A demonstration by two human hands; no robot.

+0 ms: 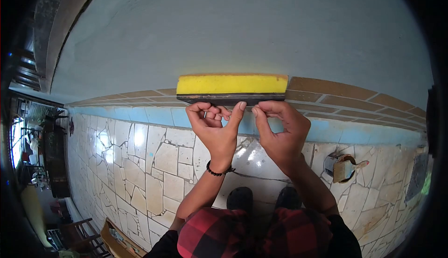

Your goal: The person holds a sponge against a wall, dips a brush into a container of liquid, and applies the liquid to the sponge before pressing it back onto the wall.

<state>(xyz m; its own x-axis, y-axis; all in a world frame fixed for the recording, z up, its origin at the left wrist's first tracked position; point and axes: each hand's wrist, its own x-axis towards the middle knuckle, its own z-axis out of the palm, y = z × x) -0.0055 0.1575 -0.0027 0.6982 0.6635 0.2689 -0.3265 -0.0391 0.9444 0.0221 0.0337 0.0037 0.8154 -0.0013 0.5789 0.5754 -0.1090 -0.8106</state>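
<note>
A sponge float with a thick yellow sponge and a black backing is held level against the grey wall, just above the brown brick-pattern band. My left hand is closed at the middle of the black backing, thumb up against it and fingers curled. To its right, my right hand is also closed on the backing side, with thumb and forefinger bent near its lower edge. Whatever grip or handle sits under the fingers is mostly hidden. A dark beaded bracelet is on my left wrist.
Grey plastered wall rises ahead, with a light blue strip at its base. A bucket with a brush across it stands on the stone-tile floor to the right. A wooden box and a chair are at the lower left.
</note>
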